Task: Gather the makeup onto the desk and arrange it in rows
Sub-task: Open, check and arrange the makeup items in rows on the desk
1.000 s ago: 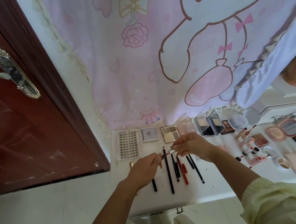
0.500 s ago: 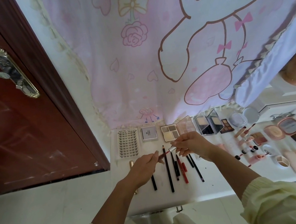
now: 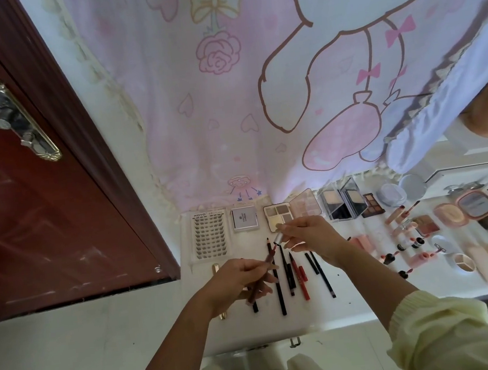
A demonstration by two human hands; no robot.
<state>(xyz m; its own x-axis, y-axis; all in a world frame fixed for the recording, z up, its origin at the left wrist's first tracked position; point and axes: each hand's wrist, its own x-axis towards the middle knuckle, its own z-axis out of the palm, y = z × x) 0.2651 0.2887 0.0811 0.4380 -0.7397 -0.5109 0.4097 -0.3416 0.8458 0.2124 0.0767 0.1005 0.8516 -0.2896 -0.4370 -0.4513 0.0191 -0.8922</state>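
The left hand (image 3: 238, 282) grips a brown pencil (image 3: 270, 257) above the worktop (image 3: 354, 302), tip pointing away. The right hand (image 3: 308, 235) pinches a cap (image 3: 279, 237) just beside that tip. Below them, liners (image 3: 299, 275) lie side by side, with palettes (image 3: 277, 217) in a row behind.

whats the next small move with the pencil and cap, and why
Probably slide the cap pinched in the right hand onto the tip of the brown pencil that the left hand holds: they almost meet, and the pencil row lies just below.
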